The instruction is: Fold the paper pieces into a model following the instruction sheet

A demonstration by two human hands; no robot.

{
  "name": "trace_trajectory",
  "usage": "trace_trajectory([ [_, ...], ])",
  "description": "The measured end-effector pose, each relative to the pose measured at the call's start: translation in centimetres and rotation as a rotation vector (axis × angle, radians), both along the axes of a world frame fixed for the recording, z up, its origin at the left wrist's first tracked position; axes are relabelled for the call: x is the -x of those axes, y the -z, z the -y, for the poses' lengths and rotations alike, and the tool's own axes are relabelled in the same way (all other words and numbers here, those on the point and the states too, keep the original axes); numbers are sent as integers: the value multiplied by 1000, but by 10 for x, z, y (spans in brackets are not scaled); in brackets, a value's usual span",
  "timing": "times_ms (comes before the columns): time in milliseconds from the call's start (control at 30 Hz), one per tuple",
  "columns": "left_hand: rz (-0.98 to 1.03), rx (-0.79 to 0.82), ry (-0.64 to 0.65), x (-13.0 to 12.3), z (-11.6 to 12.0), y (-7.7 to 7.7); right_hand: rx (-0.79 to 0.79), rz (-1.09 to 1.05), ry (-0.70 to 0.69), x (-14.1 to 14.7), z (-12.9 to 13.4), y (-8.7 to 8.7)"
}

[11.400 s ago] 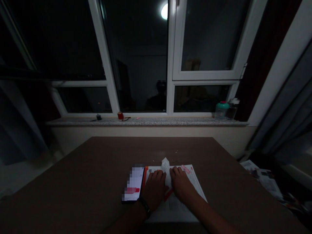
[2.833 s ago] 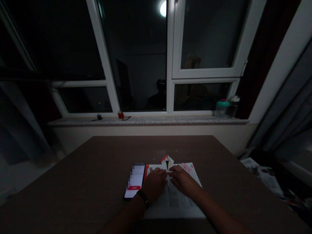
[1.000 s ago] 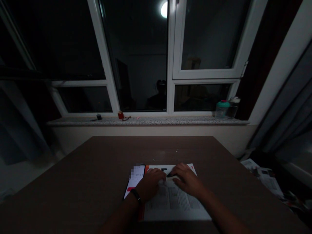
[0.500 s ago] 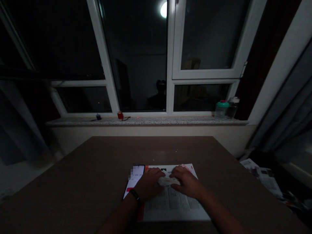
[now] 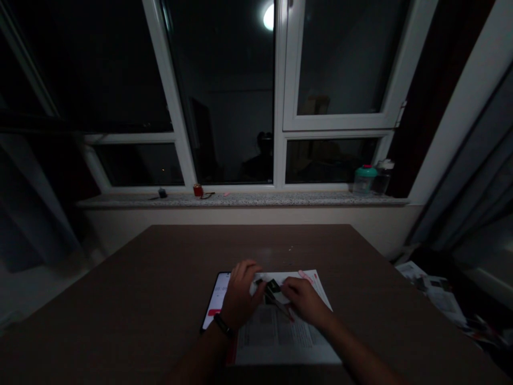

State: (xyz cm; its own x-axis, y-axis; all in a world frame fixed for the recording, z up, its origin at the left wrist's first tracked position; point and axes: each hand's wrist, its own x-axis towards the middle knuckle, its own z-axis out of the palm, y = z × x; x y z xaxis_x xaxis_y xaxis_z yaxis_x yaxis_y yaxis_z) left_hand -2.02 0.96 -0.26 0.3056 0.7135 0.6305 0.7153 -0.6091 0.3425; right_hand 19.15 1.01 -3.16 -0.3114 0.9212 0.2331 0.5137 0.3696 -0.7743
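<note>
A printed booklet or sheet (image 5: 288, 350) lies flat on the brown table, with both hands over its upper half. My left hand (image 5: 242, 295), a dark band on its wrist, has its fingers stretched out and thumb apart over the upper left. Opposite it, my right hand (image 5: 305, 301) has curled fingers, thumb and forefinger together at a small whitish piece I cannot make out. Between the hands is a dark, narrow shape (image 5: 273, 287) with a lighter slanting part below; whether it is an object or print is unclear.
A phone (image 5: 211, 313) with a lit screen lies left of the booklet, partly behind my left hand. A pink item (image 5: 305, 276) rests at the booklet's top right. Bottles (image 5: 364, 181) and a red jar (image 5: 197, 190) stand on the windowsill (image 5: 248, 200). Papers (image 5: 436, 297) lie right of the table.
The crumpled whitish thing between both hands is no longer bunched there, and the dark shape shows. My left hand has lifted and turned, fingers pointing away; my right hand has curled its fingers.
</note>
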Motion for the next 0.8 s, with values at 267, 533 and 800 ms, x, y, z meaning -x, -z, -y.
trace_trajectory([
  [267,-112,157,149,-6,3,4,-129,72,216,0,-2,6],
  [533,-299,322,263,-6,2,10,-238,277,4,-14,0,-1],
  [800,-321,366,236,1,-3,25,-237,405,-135,-16,2,-6],
])
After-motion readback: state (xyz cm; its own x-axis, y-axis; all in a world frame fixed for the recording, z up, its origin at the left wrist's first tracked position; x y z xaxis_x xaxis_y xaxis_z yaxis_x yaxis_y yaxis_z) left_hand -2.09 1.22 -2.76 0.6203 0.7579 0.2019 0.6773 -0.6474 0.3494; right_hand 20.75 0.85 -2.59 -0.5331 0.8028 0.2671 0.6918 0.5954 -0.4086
